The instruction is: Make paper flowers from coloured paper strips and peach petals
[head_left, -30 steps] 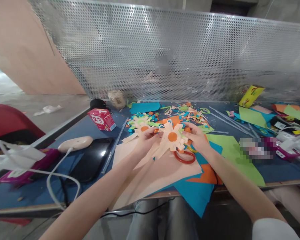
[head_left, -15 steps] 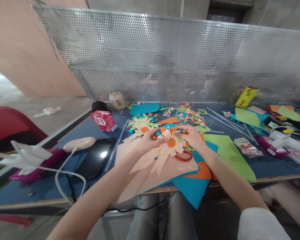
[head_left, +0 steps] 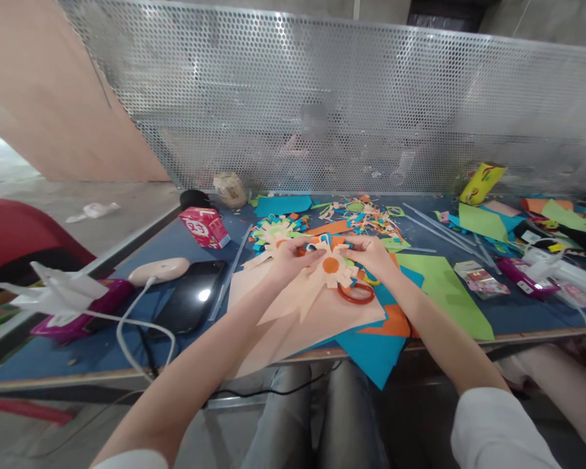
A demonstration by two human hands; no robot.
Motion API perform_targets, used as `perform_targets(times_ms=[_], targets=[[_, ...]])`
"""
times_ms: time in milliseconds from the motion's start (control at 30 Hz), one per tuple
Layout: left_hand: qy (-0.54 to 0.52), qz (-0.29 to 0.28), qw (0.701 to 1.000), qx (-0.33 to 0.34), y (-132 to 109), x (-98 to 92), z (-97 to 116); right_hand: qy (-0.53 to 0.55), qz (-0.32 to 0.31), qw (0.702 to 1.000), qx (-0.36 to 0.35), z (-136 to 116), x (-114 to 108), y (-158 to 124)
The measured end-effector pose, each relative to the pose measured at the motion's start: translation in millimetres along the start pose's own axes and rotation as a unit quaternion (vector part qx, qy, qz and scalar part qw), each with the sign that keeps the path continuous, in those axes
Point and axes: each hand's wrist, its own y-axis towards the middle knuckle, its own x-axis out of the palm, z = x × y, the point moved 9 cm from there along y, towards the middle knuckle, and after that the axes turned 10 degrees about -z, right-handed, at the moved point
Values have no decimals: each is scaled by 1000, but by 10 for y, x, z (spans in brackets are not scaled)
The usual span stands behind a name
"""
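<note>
A layered paper flower (head_left: 331, 265) with an orange centre, peach petals and peach ribbon tails is held between my two hands. My left hand (head_left: 293, 258) pinches its left edge, and my right hand (head_left: 370, 255) grips the upper right edge. Orange and blue petals show behind the peach ones. Below my right hand lie scissors with red handles (head_left: 356, 294), partly covered by the flower. A second paper flower (head_left: 278, 232), green and peach, rests just beyond my left hand. Under both hands is a peach paper sheet (head_left: 268, 339) on top of blue, orange and green sheets.
Paper scraps (head_left: 366, 218) are heaped behind the hands. On the left are a black phone (head_left: 188, 299), a pink box (head_left: 205, 228) and a purple glue gun (head_left: 83, 312) with white cables. A perforated metal panel (head_left: 254, 117) borders the back. At the right edge another person's arm (head_left: 557, 384) shows.
The view has shifted slightly. Both hands still hold the flower, which is tilted a little differently, its petals bent closer around the fingers.
</note>
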Motion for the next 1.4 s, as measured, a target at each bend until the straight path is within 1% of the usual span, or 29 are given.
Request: perform_targets(times_ms=[67,133,267,400,500,567,667,733,767,833,900,967,1067,1167,1233,1300,1400], targets=[[-18,20,1000,3,-7,-35,-12,-1,-16,1000,-7,-6,36,7],[-22,30,999,10,-11,-56,-8,-17,-4,1000,-19,-24,19,8],[7,22,1000,10,-4,-67,-4,-43,24,998,-30,-58,-37,23],[19,3,1000,2,2,-56,3,-44,16,999,-19,-74,-29,64],[45,5,998,35,-7,-67,91,-44,-4,999,-11,-64,20,89],[63,7,997,54,-19,-68,138,-49,-13,998,-24,-79,47,97],[61,-5,997,51,-29,-35,148,-58,26,997,-46,-111,-13,91],[52,-7,997,57,-36,-15,174,-58,55,996,-43,-112,-66,87],[47,1,997,61,-40,-20,191,-52,56,996,-40,-109,-69,90],[32,22,997,61,-46,-49,202,-23,30,998,-47,-120,-26,105],[0,47,998,51,-47,-103,166,14,5,997,-71,-145,20,108],[-39,76,996,40,-52,-176,99,41,2,996,-85,-124,27,101],[-78,110,991,23,-60,-270,-19,28,11,998,-51,28,13,93],[-90,119,989,3,-61,-296,-106,-23,8,1000,-20,141,14,80],[-100,123,987,-8,-65,-290,-143,-45,6,999,-18,145,18,67],[-105,110,988,-12,-54,-252,-153,-54,9,998,-15,127,19,55],[-59,100,993,22,-26,-247,-76,-48,24,999,-4,105,0,40]])
